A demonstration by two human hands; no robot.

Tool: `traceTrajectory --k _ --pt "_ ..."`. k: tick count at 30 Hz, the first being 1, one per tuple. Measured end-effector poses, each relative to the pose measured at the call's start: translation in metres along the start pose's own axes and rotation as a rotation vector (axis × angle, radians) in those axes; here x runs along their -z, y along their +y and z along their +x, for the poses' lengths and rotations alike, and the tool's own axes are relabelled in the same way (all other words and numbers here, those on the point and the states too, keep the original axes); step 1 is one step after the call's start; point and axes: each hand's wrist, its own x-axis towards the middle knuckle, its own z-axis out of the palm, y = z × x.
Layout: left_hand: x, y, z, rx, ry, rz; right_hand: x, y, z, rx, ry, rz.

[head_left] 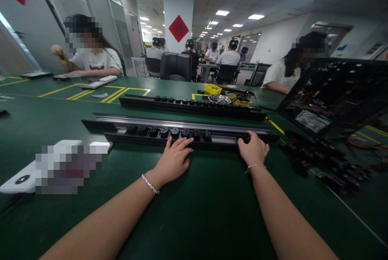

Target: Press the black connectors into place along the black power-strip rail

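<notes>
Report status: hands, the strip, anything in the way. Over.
Left hand flat, fingers spread on near power strip. Right hand curled over its right end. Second strip lies behind, apart. Heap of black parts at right.

on the table (197, 211), nearest, a long socket strip (188, 136) lying crosswise; left hand (174, 159) resting on its near edge at mid-length, right hand (253, 151) on it nearer its right end; just behind and touching it, a metal rail (182, 123), parallel; farther back, well apart, a second socket strip (194, 106), also crosswise; behind that strip's right part, a yellow tray (212, 88) and a metal bowl (220, 98) side by side; far right, an open computer case (333, 98), tilted; before it, a heap of loose sockets (321, 159); near left, a flat device (21, 179).
</notes>
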Motion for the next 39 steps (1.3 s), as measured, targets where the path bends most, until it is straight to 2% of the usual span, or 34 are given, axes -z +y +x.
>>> traceTrajectory --k 16,24,29,34,39 --pt "0.000 0.000 0.000 -0.001 -0.014 0.002 0.003 0.001 0.002 0.031 -0.001 0.030" --pt "0.001 0.000 0.000 -0.003 -0.013 0.001 0.008 0.006 0.006 -0.029 -0.057 0.020" --pt "0.000 0.000 0.000 0.000 -0.010 0.011 0.004 0.016 0.008 -0.061 0.012 0.006" --pt "0.000 0.000 0.000 0.002 -0.015 0.010 -0.001 0.030 0.016 -0.022 -0.039 0.037" --pt "0.000 0.000 0.000 0.001 -0.016 0.013 -0.001 0.030 0.019 -0.037 -0.059 0.085"
